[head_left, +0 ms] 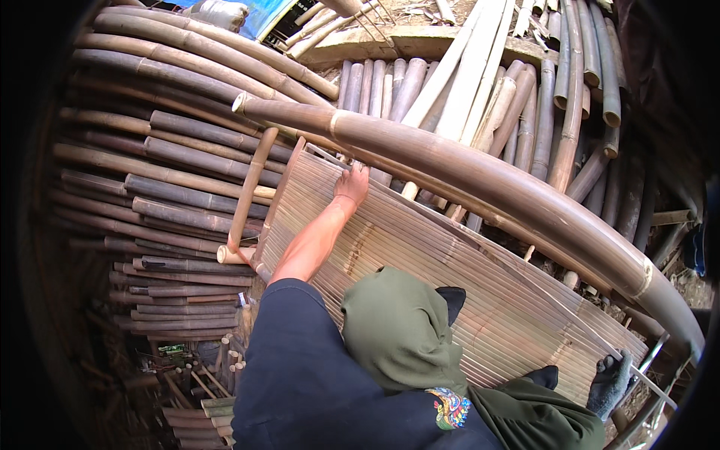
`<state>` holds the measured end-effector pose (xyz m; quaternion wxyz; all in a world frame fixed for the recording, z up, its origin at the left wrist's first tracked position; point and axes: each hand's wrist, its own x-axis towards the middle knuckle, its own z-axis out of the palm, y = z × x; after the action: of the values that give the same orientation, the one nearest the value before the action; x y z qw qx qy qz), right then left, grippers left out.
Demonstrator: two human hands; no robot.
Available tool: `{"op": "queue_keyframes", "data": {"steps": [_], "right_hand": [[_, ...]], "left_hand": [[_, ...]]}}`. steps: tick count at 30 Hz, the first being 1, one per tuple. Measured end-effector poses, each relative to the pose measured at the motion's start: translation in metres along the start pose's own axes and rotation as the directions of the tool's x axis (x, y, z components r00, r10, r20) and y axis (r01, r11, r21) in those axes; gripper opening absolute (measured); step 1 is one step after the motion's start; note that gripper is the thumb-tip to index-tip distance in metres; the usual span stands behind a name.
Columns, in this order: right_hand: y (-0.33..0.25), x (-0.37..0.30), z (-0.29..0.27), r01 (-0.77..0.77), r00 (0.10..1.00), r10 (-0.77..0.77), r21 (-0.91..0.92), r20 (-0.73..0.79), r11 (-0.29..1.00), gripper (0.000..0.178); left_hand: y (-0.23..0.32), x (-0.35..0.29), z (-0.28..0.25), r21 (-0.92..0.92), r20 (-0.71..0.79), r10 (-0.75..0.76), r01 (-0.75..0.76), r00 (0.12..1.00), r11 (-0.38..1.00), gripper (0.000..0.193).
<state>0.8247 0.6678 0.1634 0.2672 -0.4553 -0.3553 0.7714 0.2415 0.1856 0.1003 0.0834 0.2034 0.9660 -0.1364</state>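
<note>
My bare left hand (352, 185) is closed at the far left edge of a slatted bamboo panel (420, 270). Its fingertips are partly hidden, so what they grip there is unclear. A long thin bamboo strip (555, 304) runs slantwise along the panel's far side, from near that hand down to the lower right. At its lower right stretch my right hand (611, 384), in a grey glove, is closed around the strip, whose end sticks out beyond the panel's edge. My olive-clad knee (394, 326) and dark shoe tips show over the slats.
A thick bamboo pole (450, 161) crosses just beyond the panel. Stacked bamboo poles (187, 161) lie at the left, and more poles (540, 120) with pale split lengths (472, 67) lie beyond. An upright bamboo piece (251, 187) stands by the panel's left end.
</note>
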Motion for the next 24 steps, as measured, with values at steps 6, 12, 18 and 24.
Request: {"op": "queue_keyframes", "data": {"steps": [6,12,18,24], "right_hand": [[0.027,-0.004,0.058,-0.036,0.994,0.033,-0.029,-0.109,0.999,0.024],[0.056,-0.017,0.093,-0.065,0.998,0.064,-0.051,-0.031,0.997,0.026],[0.059,-0.004,0.106,-0.166,0.986,0.166,0.037,0.008,0.985,0.024],[0.039,0.020,0.108,-0.016,0.980,-0.010,-0.131,-0.198,0.991,0.046]], "left_hand": [[-0.050,0.017,0.026,-0.044,0.126,-0.094,0.100,0.988,0.994,0.033],[-0.098,0.029,0.036,-0.053,0.150,-0.170,0.179,0.974,0.982,0.034],[0.057,0.008,-0.018,-0.024,0.205,0.576,-0.584,0.791,0.811,0.060],[0.181,-0.051,-0.065,-0.648,0.122,0.810,-0.572,0.573,0.503,0.027]]}}
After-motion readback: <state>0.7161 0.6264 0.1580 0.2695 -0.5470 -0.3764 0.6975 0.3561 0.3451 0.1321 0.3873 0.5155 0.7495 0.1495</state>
